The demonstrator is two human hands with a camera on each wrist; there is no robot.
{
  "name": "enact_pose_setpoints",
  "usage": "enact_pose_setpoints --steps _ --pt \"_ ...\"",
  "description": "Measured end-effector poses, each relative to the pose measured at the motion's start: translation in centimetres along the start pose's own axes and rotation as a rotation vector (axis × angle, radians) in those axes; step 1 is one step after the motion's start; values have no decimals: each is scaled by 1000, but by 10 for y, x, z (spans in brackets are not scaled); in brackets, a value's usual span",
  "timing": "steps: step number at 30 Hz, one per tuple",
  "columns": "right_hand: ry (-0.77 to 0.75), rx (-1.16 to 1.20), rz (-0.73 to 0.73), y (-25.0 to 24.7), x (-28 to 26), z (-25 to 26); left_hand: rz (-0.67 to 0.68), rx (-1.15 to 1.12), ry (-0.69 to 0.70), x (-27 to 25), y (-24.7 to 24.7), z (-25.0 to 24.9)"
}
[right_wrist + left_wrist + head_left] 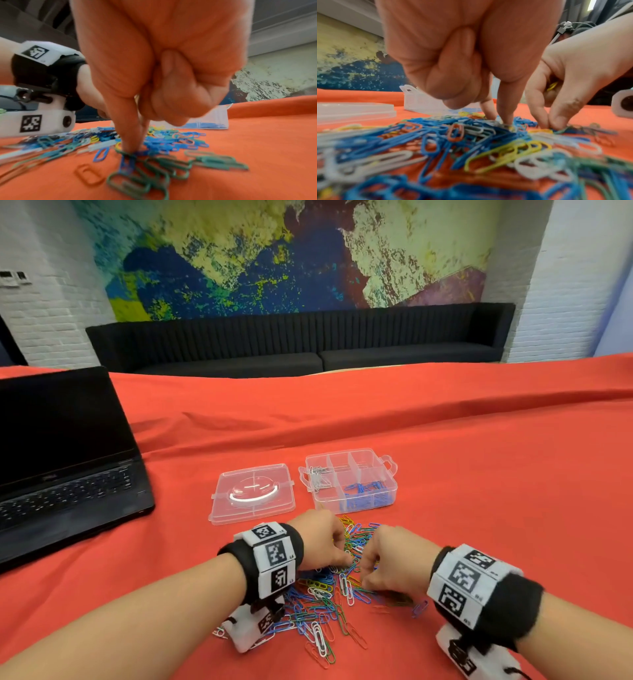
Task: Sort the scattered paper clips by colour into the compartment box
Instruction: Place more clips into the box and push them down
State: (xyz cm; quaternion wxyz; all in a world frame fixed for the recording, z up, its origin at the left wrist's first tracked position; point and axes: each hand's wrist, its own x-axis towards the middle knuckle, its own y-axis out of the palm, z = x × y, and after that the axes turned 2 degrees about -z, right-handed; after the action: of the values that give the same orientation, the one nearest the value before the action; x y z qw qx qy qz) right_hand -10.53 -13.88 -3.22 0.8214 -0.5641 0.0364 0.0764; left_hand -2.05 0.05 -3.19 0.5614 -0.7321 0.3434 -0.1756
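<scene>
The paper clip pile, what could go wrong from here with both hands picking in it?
1. The clips in the pile overlap, so the right hand pinching at green ones may lift a blue clip too.
2. Red clips barely show on the red cloth and may be missed.

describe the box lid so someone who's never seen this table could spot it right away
On the red tablecloth, look right of the open black laptop and just beyond the pile of coloured paper clips. Two clear plastic pieces sit side by side there. The lid is the left one: flat, with a domed centre and white arc handle and no clips in it, while the compartment box on its right holds blue and silver clips.
</scene>
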Motion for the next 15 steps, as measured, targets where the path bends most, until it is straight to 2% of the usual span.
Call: enact_pose_setpoints --steps 3,9,15 --pt "22 -131 4 -5 3 1 32 -2 4 3 -4 -1" --pt "17 -114 2 -9 6 6 71 -43 -26 4 -10 4" --pt "25 -125 -11 -7 5 6 119 31 9 -5 -14 7"
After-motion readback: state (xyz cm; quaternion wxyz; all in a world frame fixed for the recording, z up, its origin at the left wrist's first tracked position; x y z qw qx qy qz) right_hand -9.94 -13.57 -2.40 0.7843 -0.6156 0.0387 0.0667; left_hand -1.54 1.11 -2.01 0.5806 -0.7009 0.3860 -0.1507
